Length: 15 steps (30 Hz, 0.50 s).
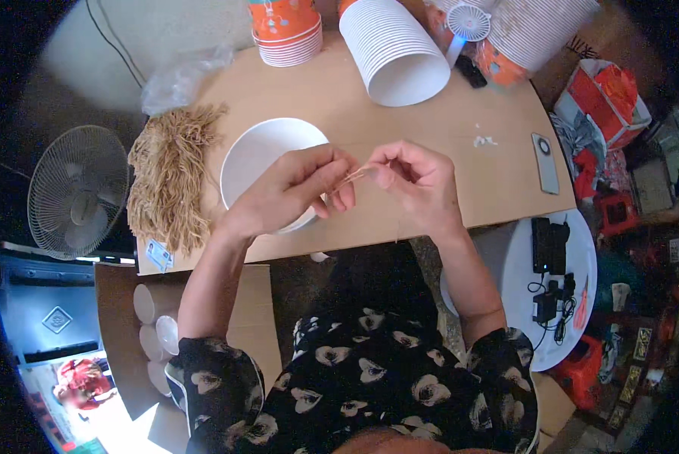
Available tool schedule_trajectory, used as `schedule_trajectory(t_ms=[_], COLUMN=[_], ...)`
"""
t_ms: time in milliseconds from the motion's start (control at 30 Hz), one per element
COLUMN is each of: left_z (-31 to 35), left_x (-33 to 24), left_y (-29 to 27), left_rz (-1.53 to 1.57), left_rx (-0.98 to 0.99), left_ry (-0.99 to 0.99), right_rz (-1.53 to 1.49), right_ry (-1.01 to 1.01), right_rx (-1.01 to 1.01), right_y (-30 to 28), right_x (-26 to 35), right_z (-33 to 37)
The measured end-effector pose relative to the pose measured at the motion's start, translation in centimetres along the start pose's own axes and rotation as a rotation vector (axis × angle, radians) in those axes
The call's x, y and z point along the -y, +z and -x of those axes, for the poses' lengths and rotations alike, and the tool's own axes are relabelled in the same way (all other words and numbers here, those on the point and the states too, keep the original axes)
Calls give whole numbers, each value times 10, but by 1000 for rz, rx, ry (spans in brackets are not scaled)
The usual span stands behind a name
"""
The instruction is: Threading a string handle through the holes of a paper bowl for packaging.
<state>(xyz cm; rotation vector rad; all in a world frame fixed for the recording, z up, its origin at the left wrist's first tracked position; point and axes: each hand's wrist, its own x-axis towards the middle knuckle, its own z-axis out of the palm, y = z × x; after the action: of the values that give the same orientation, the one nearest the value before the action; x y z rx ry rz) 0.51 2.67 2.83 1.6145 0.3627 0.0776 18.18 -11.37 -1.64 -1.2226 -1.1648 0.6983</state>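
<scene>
In front of my chest, both hands are raised over the near part of the table. My left hand point(282, 189) pinches a few thin tan strands point(357, 175), its fingers curled. The strands' other end is between the thumb and fingertips of my right hand point(422, 185). A round white tub point(252, 151) stands under and behind my left hand, which hides part of its opening. Left of the tub lies a thick heap of similar tan, stringy strands point(169, 178). What the strands are made of, I cannot tell.
The brown table point(316, 98) carries stacked white tubs point(392, 53), orange-patterned tubs point(286, 30), a small white fan point(468, 24), a phone point(545, 163) and white scraps point(485, 141). A larger fan point(78, 193) stands left. Chargers point(550, 246) lie on a round white surface at right.
</scene>
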Motion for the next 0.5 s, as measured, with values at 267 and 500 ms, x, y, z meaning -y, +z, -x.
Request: schedule_trajectory(t_ms=[267,500], left_z=[2,10], left_x=[13,30], left_y=[8,23], left_rz=[50,30], left_rx=[-23,-139], left_ry=[32,167], right_rz=[-36,-185], right_ry=[10,122], right_rx=[-61,-45], right_y=[-2,5], right_x=[4,3], right_z=[17,21])
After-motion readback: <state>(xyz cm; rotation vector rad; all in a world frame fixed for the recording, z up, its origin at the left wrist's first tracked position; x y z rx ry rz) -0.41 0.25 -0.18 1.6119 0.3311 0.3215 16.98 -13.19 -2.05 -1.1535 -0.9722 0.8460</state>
